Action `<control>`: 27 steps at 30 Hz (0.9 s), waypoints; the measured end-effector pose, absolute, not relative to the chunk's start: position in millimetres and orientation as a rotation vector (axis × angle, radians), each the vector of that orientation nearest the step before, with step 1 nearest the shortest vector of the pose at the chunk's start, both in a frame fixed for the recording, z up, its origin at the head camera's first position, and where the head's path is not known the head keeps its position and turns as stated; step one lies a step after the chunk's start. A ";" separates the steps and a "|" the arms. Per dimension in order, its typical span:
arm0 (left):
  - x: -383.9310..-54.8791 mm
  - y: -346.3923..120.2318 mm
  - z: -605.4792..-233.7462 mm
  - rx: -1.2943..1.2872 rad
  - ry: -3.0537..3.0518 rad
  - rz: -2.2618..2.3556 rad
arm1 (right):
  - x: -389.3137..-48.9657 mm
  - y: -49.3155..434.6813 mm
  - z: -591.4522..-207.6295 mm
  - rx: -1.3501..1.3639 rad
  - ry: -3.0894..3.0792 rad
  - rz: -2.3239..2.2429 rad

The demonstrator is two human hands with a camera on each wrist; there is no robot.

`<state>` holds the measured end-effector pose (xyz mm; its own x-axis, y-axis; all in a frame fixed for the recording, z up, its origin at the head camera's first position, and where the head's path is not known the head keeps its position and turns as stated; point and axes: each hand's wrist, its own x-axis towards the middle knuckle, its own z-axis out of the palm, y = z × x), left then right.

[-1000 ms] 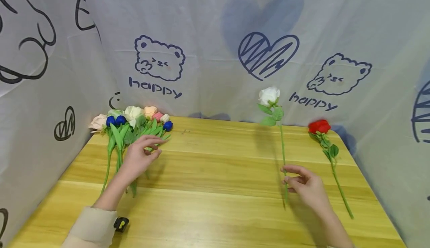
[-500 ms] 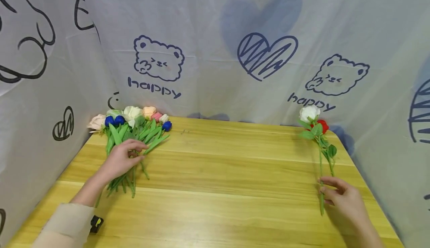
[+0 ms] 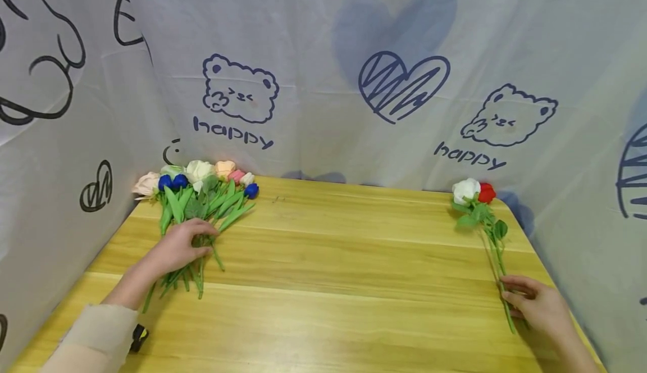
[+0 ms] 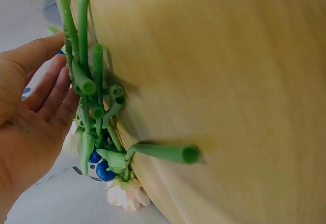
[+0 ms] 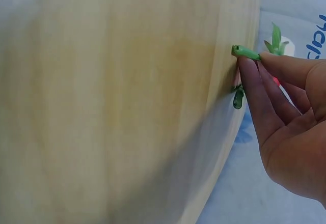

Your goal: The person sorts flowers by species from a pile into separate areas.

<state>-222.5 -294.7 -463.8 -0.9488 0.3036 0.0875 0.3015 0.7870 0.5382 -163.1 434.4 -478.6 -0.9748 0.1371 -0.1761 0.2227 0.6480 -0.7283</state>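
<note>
My right hand pinches the lower stem of a white artificial rose between thumb and fingers. Its bloom lies against a red rose, and the two stems run side by side; in the right wrist view the held stem's cut end pokes out past the fingertips. At left, my left hand reaches over the stems of a flower bunch, thumb and fingers apart. From the left wrist view, its fingertips are right at the green stems, partly hidden behind them.
The bunch holds blue tulips, a cream rose, a peach flower and several others on the wooden table. A printed cloth hangs around the back and sides. A small black-and-yellow object shows by the left sleeve.
My right hand has carried the white rose rightward and lowered it beside the red one. My left hand has shifted left and down, from near the leaves to the stems.
</note>
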 end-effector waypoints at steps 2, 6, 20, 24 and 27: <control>-223.0 -296.3 -466.1 0.503 2.965 0.873 | -162.7 433.0 -477.7 0.284 2.774 -1.243; -226.2 -298.8 -469.7 0.523 2.978 0.836 | -163.7 431.7 -475.6 0.259 2.778 -1.265; -232.9 -301.0 -468.6 0.534 2.928 0.844 | -165.1 431.1 -478.9 0.274 2.752 -1.284; -233.4 -300.6 -468.3 0.487 2.885 0.895 | -165.4 430.5 -480.2 0.272 2.767 -1.253; -233.8 -299.9 -467.4 0.460 2.865 0.910 | -166.6 430.2 -481.4 0.264 2.791 -1.235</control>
